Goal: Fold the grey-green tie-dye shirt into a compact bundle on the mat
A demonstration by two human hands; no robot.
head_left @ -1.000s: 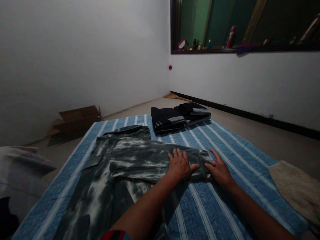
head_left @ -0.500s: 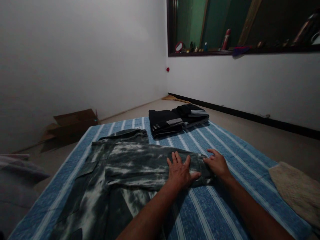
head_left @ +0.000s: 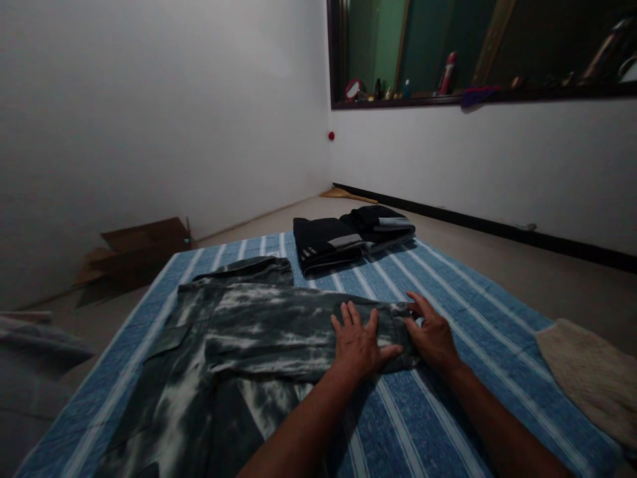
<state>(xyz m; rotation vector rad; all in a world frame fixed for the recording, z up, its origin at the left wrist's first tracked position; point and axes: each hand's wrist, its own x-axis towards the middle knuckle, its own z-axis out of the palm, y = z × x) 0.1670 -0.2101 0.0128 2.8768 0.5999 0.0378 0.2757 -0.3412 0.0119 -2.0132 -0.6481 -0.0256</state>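
A dark grey-green and white tie-dye jacket (head_left: 174, 392) is spread over the bed, with a pocket flap showing on its left part. One sleeve (head_left: 279, 325) stretches across to the right and ends in a buttoned-looking cuff. My left hand (head_left: 357, 342) lies flat on this sleeve, its fingers spread, pressing just short of the cuff. At the cuff's outer end is my right hand (head_left: 434, 335). Its thumb and forefinger touch the cuff edge with a gap between them. The jacket's lower part runs out of view at the bottom.
Folded black clothes with grey panels (head_left: 353, 239) lie at the far end of the blue-striped bedsheet (head_left: 478, 332). A beige cloth (head_left: 587, 365) rests at the right edge. Beyond the bed are a cardboard box (head_left: 144, 252) and a broom (head_left: 348, 194) on the floor.
My right hand has shifted slightly left onto the cuff's end, and its forefinger and thumb have spread apart. The left hand stays flat on the sleeve. The view has turned slightly.
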